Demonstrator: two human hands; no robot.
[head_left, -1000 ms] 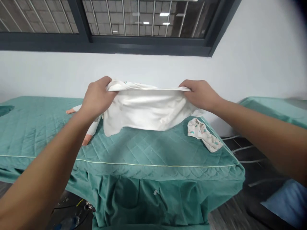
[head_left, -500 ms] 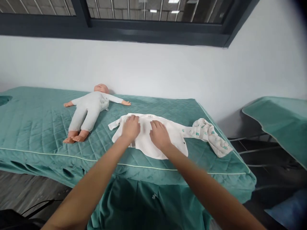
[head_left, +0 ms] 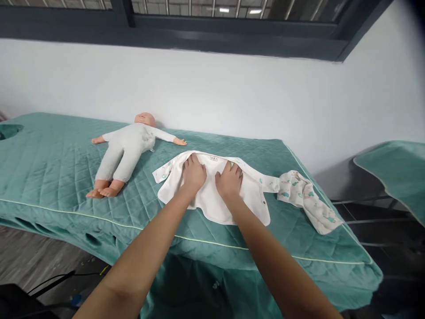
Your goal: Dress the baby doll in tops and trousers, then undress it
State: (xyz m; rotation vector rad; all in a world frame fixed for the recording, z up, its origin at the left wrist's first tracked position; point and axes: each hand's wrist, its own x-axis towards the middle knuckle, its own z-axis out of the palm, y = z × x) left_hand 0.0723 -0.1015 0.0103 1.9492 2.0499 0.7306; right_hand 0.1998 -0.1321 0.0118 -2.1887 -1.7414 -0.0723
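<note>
A white baby garment (head_left: 212, 201) lies spread on the green quilted bed (head_left: 59, 186). My left hand (head_left: 193, 173) rests flat on its upper left part, fingers stretched out. Beside it, my right hand (head_left: 229, 180) presses flat on the upper middle, fingers spread toward the collar. A baby doll (head_left: 126, 150) in a pale grey suit lies on its back to the left of the garment, apart from it. A printed cloth (head_left: 307, 199) lies crumpled at the garment's right, touching its sleeve.
The bed's front edge (head_left: 206, 241) runs below my arms, with a green skirt hanging down. A second green-covered bed (head_left: 395, 173) stands at the right. A white wall (head_left: 232, 93) and a dark window frame are behind. Dark floor shows at lower left.
One second ago both hands held the garment up in the air. It now lies flat on the bed, and my hands have slid upward on it toward the collar.
</note>
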